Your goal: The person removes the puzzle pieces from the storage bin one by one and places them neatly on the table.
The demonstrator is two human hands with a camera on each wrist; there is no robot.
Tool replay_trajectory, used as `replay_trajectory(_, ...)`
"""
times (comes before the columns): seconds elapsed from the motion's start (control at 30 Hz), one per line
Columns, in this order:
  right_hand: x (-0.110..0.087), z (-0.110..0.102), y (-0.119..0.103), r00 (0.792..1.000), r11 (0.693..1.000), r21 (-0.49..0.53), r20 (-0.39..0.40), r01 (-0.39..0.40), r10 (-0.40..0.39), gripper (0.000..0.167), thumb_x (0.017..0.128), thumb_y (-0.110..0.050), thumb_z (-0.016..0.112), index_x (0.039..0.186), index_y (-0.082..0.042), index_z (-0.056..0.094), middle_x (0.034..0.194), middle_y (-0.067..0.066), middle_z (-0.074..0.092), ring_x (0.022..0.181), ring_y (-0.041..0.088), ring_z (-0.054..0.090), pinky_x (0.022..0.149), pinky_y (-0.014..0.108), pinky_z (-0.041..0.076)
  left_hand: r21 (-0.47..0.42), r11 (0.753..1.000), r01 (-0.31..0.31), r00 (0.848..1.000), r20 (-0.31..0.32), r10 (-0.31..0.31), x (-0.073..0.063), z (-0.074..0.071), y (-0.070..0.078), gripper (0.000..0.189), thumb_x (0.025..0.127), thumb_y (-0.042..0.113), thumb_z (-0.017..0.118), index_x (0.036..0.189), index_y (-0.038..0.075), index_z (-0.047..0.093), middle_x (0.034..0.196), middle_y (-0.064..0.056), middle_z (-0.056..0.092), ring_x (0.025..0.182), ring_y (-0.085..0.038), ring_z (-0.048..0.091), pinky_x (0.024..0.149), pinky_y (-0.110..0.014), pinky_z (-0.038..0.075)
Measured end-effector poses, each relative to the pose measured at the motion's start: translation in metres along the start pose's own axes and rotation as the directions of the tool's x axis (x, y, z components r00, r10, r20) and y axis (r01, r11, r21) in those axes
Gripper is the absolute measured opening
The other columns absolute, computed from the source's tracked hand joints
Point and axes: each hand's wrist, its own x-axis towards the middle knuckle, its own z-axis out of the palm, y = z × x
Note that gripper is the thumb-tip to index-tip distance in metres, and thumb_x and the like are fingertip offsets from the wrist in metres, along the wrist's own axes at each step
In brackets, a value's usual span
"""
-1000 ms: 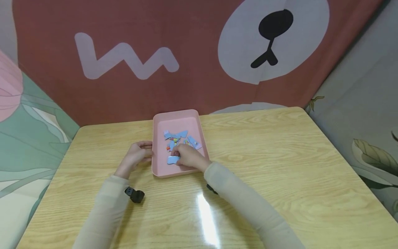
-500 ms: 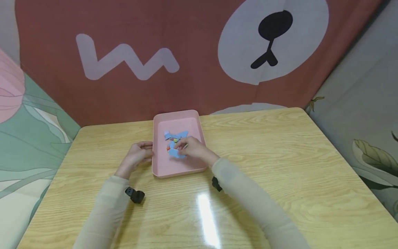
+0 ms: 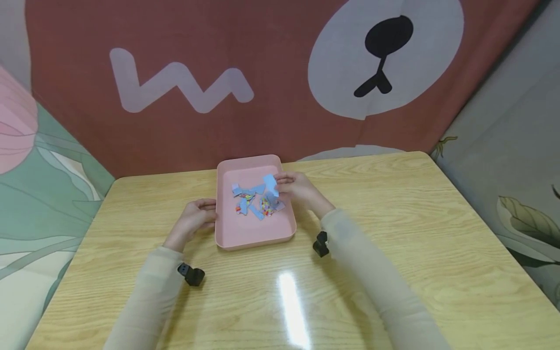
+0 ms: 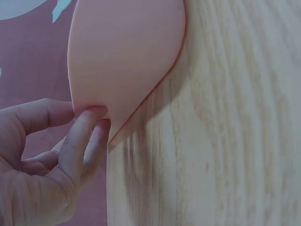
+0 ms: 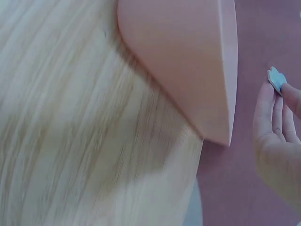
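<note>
A shallow pink tray (image 3: 238,237) lies near the far edge of the table, holding several flat light-blue puzzle pieces, some with multicoloured print, heaped around its middle. My left hand (image 3: 195,217) touches the tray's left outer wall; in the left wrist view its fingertips (image 4: 96,113) press that wall, none seen crossing inside. Over the tray's right rim, my right hand (image 3: 302,190) pinches a light-blue puzzle piece (image 3: 271,184) between thumb and fingers. The right wrist view shows that held piece (image 5: 276,78) nearly edge-on, raised above the tray's rim.
The wooden table (image 3: 393,233) extends around the tray, with a light glare near its front middle. Behind it hangs a reddish-brown cloth (image 3: 280,107) with a bear face. Black wrist cameras (image 3: 192,275) sit under both sleeves.
My right hand lifts a light-blue piece from the tray's lower middle and carries it up and right to the right rim. My left hand stays against the tray.
</note>
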Motion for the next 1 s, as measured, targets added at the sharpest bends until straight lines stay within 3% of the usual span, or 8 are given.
replay_trajectory(0.2, 0.002, -0.024, 0.004, 0.997, 0.989, 0.144, -0.067, -0.015, 0.025, 0.046, 0.092, 0.003, 0.054, 0.137, 0.004, 0.045, 0.116, 0.009, 0.056, 0.088, 0.006, 0.058, 0.102, 0.036, 0.047, 0.003, 1.0, 0.006, 1.0, 0.008, -0.006, 0.001, -0.001, 0.0, 0.06, 0.09, 0.004, 0.052, 0.145, -0.006, 0.031, 0.145, -0.027, 0.041, 0.098, -0.01, 0.059, 0.071, -0.017, 0.053)
replay_trajectory(0.43, 0.004, -0.056, 0.013, 0.991, 0.972, 0.236, -0.123, -0.019, 0.049, 0.053, 0.094, 0.004, 0.049, 0.145, 0.0, 0.037, 0.128, 0.011, 0.049, 0.093, 0.008, 0.056, 0.109, 0.04, 0.04, 0.015, 1.0, 0.02, 1.0, 0.007, -0.02, 0.001, -0.001, 0.0, 0.061, 0.09, 0.004, 0.052, 0.147, -0.003, 0.03, 0.146, -0.025, 0.041, 0.103, -0.014, 0.059, 0.073, -0.019, 0.054)
replay_trajectory(0.6, 0.003, -0.075, 0.021, 0.986, 0.975, 0.22, -0.147, -0.039, 0.072, 0.055, 0.095, 0.004, 0.047, 0.147, -0.002, 0.032, 0.145, 0.02, 0.04, 0.098, 0.008, 0.054, 0.111, 0.038, 0.038, 0.011, 1.0, 0.013, 1.0, 0.001, -0.013, 0.002, 0.0, 0.001, 0.06, 0.089, 0.003, 0.052, 0.146, -0.003, 0.031, 0.145, -0.026, 0.042, 0.101, -0.013, 0.059, 0.072, -0.019, 0.054)
replay_trajectory(0.77, 0.001, -0.087, 0.031, 0.979, 0.984, 0.163, -0.178, -0.065, 0.094, 0.056, 0.094, 0.005, 0.047, 0.148, -0.002, 0.031, 0.15, 0.021, 0.036, 0.103, 0.01, 0.053, 0.109, 0.035, 0.041, 0.01, 1.0, 0.003, 1.0, -0.001, -0.003, 0.002, 0.0, 0.0, 0.061, 0.089, 0.002, 0.052, 0.146, -0.004, 0.031, 0.145, -0.027, 0.041, 0.098, -0.012, 0.059, 0.07, -0.018, 0.053)
replay_trajectory(1.0, 0.003, -0.094, 0.04, 0.971, 0.984, 0.146, -0.202, -0.101, 0.129, 0.057, 0.094, 0.005, 0.048, 0.148, -0.003, 0.031, 0.15, 0.021, 0.037, 0.108, 0.013, 0.054, 0.087, 0.016, 0.05, 0.021, 1.0, -0.006, 1.0, -0.006, 0.006, 0.003, 0.0, -0.001, 0.059, 0.089, 0.002, 0.05, 0.145, -0.004, 0.032, 0.145, -0.027, 0.042, 0.099, -0.012, 0.058, 0.069, -0.018, 0.053)
